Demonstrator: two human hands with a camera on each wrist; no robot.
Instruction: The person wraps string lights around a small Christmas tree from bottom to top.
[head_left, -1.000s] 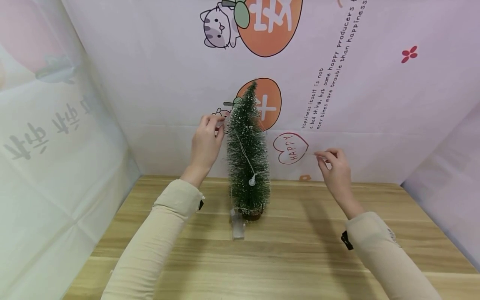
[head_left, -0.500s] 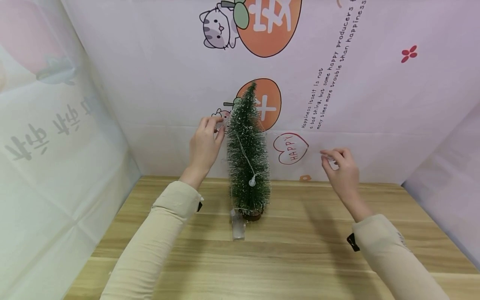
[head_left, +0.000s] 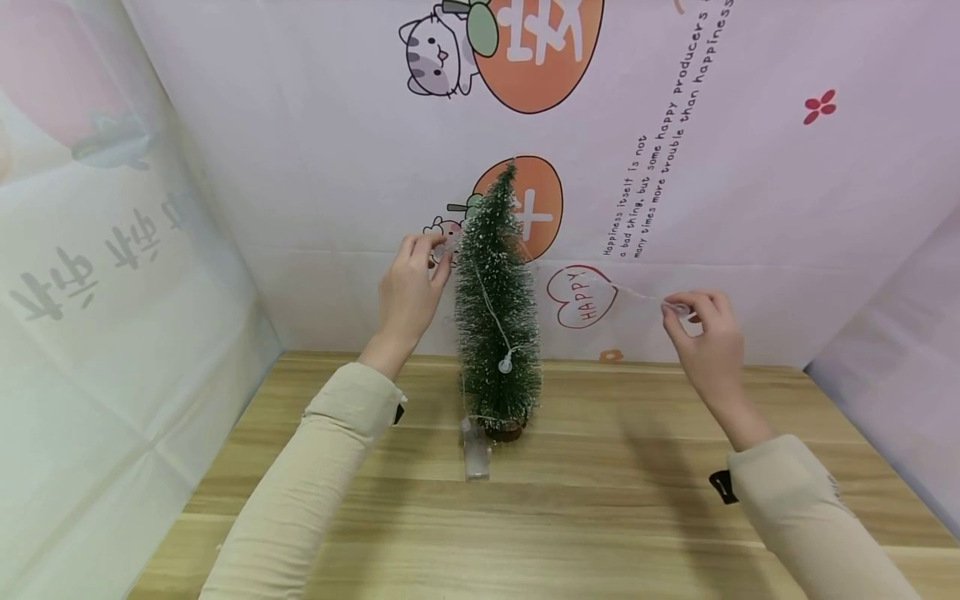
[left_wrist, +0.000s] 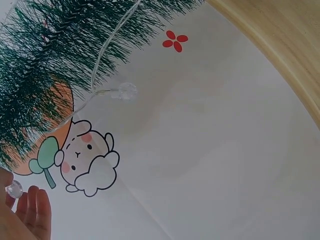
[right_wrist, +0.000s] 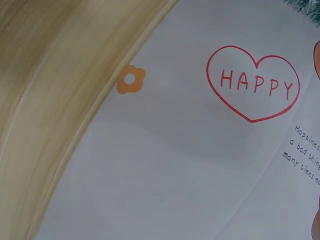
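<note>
A small green artificial Christmas tree [head_left: 495, 312] with white-flecked bristles stands upright on the table. A clear string light [head_left: 486, 293] winds around it, with one bulb [head_left: 506, 365] lying against the front. At the tree's upper left side, my left hand [head_left: 408, 287] pinches a clear round bulb [left_wrist: 15, 189] between thumb and fingers. Another bulb [left_wrist: 127, 91] dangles beside the bristles in the left wrist view. To the right, my right hand [head_left: 708, 346] pinches a clear bulb [head_left: 677, 308], its thin wire stretching left toward the tree. Only a sliver of that hand shows in the right wrist view.
A clear plastic box [head_left: 476, 454], joined to the wire, lies on the wooden table [head_left: 570, 533] before the tree's brown base [head_left: 504, 432]. White printed cloth [head_left: 315, 167] hangs close behind the tree and along both sides.
My right hand has moved to the right, drawing the wire farther from the tree. My left hand has stayed nearly in place beside it.
</note>
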